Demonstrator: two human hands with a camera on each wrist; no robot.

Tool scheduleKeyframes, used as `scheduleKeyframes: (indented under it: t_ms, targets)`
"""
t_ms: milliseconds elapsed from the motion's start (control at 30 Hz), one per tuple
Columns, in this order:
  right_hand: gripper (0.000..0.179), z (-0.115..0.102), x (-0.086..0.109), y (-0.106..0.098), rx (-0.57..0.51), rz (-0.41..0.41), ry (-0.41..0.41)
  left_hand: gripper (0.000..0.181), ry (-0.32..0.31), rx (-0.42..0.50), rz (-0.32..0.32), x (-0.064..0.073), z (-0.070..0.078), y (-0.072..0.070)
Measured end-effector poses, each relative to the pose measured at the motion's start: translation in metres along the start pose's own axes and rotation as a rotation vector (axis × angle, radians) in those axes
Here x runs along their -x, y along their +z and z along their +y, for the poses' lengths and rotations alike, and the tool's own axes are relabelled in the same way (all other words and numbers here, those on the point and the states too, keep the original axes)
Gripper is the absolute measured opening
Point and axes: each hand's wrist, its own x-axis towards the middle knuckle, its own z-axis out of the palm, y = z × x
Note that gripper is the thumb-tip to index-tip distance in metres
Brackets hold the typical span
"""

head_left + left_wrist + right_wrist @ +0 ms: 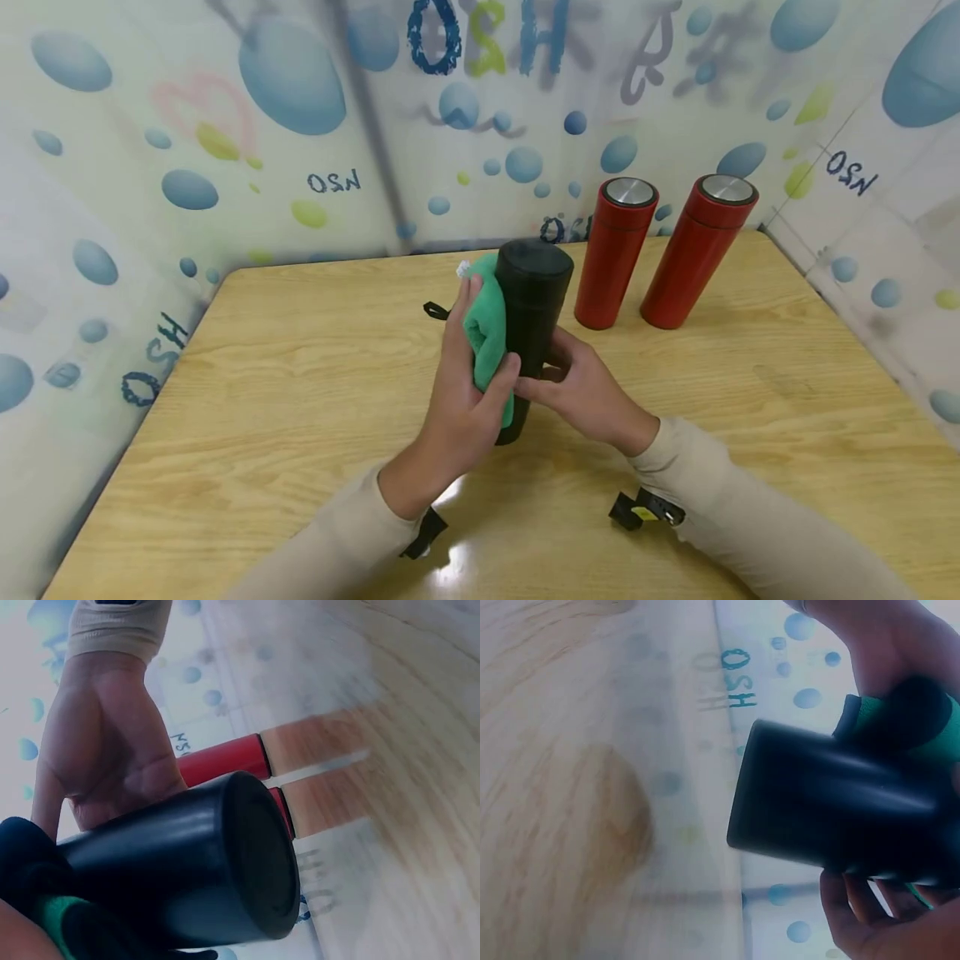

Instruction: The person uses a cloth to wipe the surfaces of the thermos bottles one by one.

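Observation:
A black cylindrical flask (534, 308) is held tilted over the table between both hands, its flat base (266, 859) lifted off the wood in the left wrist view. My left hand (465, 408) grips a bunched green cloth (486, 321) and presses it along the flask's left side. The thumb lies across the cloth's near edge. From the right, my right hand (581, 396) holds the flask's lower half with bent fingers. Those fingers (840, 900) curve against the flask (817, 799) in the right wrist view. A black loop (435, 310) sticks out left beside the cloth.
Two red flasks with silver-topped lids stand at the back right, a left one (611, 258) and a right one (697, 258). The wooden table (315, 358) meets a patterned wall (405, 158) at its back edge. Small black devices hang beneath both sleeves.

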Motion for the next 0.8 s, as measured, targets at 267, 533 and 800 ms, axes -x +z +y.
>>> scheduleKeyframes:
  t_ms: [267,533,800]
  targets:
    - [0.058,0.0054,0.0003,-0.0004,-0.003,-0.005,-0.019,0.086,0.034,-0.199,0.007,0.0063,-0.0054,0.0054]
    - [0.059,0.0074,0.0012,0.0019,-0.016,0.003,-0.077,0.084,0.061,-0.296,0.014,0.0092,-0.0097,0.0075]
    - [0.064,0.0083,0.0029,0.0035,-0.039,-0.07,-0.055,0.08,0.124,-0.356,0.002,0.0023,-0.0047,-0.0009]
